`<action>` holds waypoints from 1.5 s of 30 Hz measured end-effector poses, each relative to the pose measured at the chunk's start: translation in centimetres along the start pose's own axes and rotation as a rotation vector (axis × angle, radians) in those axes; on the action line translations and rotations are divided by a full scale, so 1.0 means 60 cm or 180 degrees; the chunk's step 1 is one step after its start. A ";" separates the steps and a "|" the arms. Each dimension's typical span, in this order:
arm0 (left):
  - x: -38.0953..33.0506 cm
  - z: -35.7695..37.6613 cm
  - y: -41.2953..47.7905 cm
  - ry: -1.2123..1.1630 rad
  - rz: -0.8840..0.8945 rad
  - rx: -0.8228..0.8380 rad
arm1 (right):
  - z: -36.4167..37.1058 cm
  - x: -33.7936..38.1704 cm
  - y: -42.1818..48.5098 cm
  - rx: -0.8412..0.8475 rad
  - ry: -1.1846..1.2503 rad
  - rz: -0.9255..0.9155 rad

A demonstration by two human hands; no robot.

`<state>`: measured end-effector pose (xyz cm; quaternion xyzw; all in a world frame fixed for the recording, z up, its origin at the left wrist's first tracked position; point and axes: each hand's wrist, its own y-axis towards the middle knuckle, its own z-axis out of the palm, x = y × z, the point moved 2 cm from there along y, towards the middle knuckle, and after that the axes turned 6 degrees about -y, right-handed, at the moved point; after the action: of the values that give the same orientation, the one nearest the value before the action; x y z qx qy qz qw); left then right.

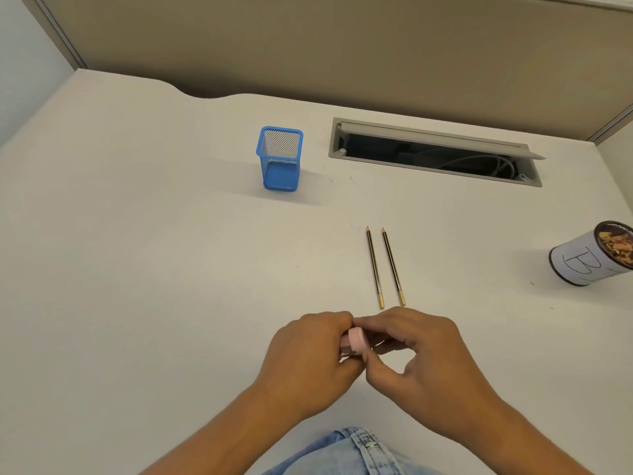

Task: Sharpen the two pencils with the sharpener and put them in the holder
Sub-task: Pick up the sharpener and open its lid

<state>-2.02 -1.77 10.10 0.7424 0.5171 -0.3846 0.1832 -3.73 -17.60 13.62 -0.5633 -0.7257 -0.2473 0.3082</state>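
Note:
Two dark pencils with gold ends lie side by side on the white desk, the left pencil (374,267) and the right pencil (393,266), tips pointing away from me. A blue mesh holder (279,158) stands upright at the back, with nothing showing inside. Near the desk's front edge both hands meet around a small pink sharpener (357,340). My left hand (308,351) wraps its body, and my right hand (421,358) pinches its round end with thumb and forefinger. Most of the sharpener is hidden by the fingers.
A white cylindrical can (591,255) marked with a letter B holds pencil shavings at the right edge. An open cable slot (435,150) with cables inside is cut into the back of the desk. A beige partition stands behind.

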 end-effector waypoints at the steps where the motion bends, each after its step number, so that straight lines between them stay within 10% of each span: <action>1: 0.000 0.000 -0.001 0.0029 0.0000 0.0018 | 0.000 0.001 -0.001 0.0017 -0.0058 -0.0014; 13: -0.001 -0.002 -0.003 -0.0633 -0.0335 0.0078 | 0.002 0.011 -0.001 -0.0030 -0.0121 -0.0231; 22: -0.003 -0.019 -0.016 -0.0050 0.0592 -0.0345 | -0.012 0.001 0.001 -0.0068 0.0694 0.0265; 45: -0.001 -0.019 -0.019 -0.1929 0.0143 0.0002 | -0.016 0.026 0.002 -0.0331 -0.0841 -0.0352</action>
<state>-2.63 -0.57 11.04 0.6051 0.4222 -0.5846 0.3374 -3.76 -17.18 15.40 -0.5653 -0.7760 -0.2248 0.1664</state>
